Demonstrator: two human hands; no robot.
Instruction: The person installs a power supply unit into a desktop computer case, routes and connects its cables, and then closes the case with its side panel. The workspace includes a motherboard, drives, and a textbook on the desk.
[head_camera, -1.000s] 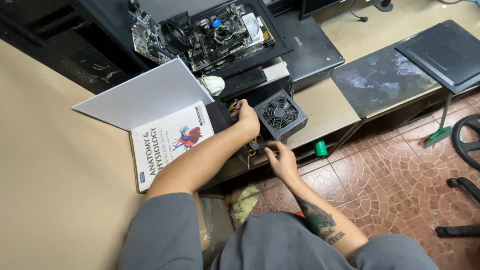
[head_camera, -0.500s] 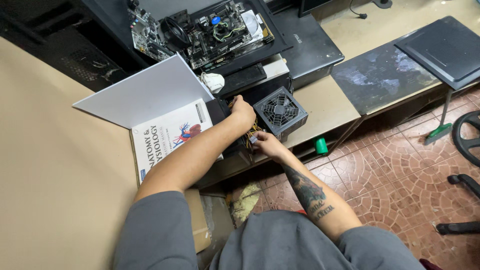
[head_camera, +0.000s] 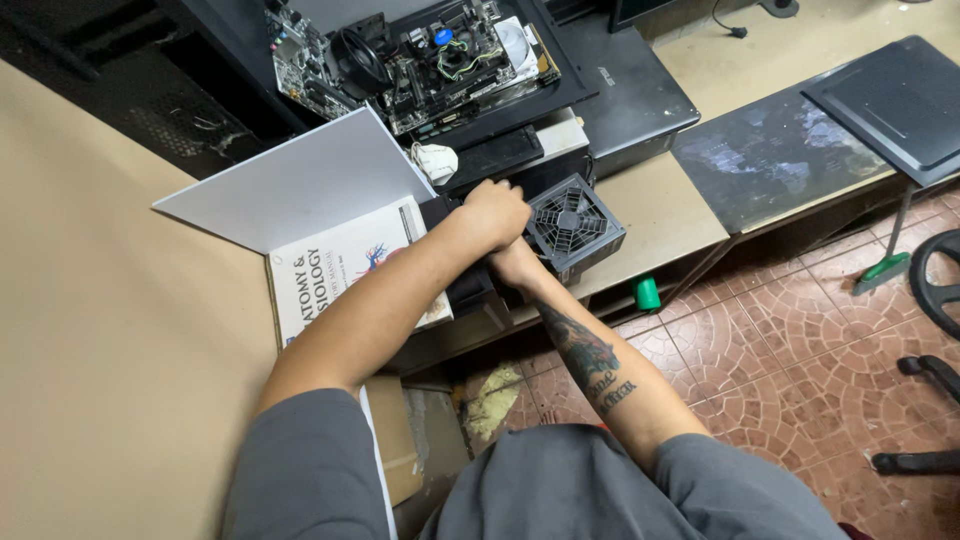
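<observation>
A black power supply (head_camera: 578, 222) with a round fan grille lies on the low tan shelf (head_camera: 670, 215). My left hand (head_camera: 495, 212) is curled into a fist against the power supply's left side, fingers closed over its edge. My right hand (head_camera: 517, 266) reaches up from below and is tucked under the left hand, beside the same box. Its fingers are hidden. My tattooed right forearm (head_camera: 590, 355) runs back toward my body.
A white book (head_camera: 340, 270) lies left of the hands with a white board (head_camera: 290, 185) above it. A bare motherboard (head_camera: 430, 55) sits on a black case behind. A dark laptop (head_camera: 630, 90), a grey mat (head_camera: 770, 160), a green object (head_camera: 648, 294) and a chair base (head_camera: 935, 290) are to the right.
My right hand has moved up from the shelf's front edge and gone under my left hand. My left hand has shifted slightly toward the power supply's left side.
</observation>
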